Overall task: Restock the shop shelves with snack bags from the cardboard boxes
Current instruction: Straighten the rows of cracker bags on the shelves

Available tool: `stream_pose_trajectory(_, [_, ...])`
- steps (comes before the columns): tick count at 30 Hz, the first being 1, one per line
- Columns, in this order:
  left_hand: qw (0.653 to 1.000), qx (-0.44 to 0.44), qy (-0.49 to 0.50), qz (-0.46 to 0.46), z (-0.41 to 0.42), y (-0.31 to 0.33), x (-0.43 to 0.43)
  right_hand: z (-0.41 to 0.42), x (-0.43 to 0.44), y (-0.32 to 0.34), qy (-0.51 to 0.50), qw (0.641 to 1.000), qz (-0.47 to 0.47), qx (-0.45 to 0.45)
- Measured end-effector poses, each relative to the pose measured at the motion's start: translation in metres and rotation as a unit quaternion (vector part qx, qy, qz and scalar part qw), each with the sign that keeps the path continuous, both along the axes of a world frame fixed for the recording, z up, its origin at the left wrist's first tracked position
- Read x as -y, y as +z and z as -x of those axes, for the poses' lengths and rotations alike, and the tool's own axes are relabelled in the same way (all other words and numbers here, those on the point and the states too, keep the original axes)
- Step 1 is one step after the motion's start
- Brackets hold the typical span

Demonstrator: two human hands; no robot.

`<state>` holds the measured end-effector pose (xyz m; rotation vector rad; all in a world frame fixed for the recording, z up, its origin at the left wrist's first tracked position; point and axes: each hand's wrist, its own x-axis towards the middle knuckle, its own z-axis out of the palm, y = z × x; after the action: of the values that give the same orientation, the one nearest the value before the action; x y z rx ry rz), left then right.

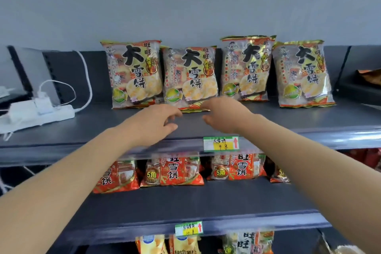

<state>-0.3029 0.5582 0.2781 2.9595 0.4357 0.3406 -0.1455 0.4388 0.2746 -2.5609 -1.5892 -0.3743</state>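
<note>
Several gold-and-red snack bags stand in a row at the back of the top shelf (pixel 288 121). The second from the left (pixel 189 76) leans back, its bottom edge just beyond my fingers. My left hand (pixel 156 121) hovers over the shelf just left of that bag's base, fingers apart and holding nothing. My right hand (pixel 224 113) is close to the bag's lower right corner, fingers spread and empty. Other bags of the row stand at the far left (pixel 134 72), right of centre (pixel 245 68) and far right (pixel 303 72). No cardboard box is in view.
A white power strip (pixel 39 113) with plugs and cables lies on the shelf's left end. A price tag (pixel 221 143) is clipped to the shelf's front edge. Red snack bags (pixel 173 171) fill the shelf below, and more bags (pixel 185 245) sit lower down.
</note>
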Motion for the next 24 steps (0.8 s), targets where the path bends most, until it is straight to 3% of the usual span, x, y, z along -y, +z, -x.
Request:
stream_pose_trajectory(8, [0.994,-0.02,0.108,0.004,-0.017,0.002,-0.029,-0.034,-0.035,0.001,0.054,0.995,0.078,-0.002])
stream_pose_trajectory(15, [0.991,-0.02,0.132,-0.004,-0.03,-0.002,-0.073,-0.047,-0.055,0.003,0.048,0.994,0.095,-0.013])
stream_pose_trajectory(24, [0.992,-0.031,0.121,-0.014,-0.057,-0.016,-0.144,-0.042,-0.108,-0.012,-0.006,0.984,0.116,-0.137])
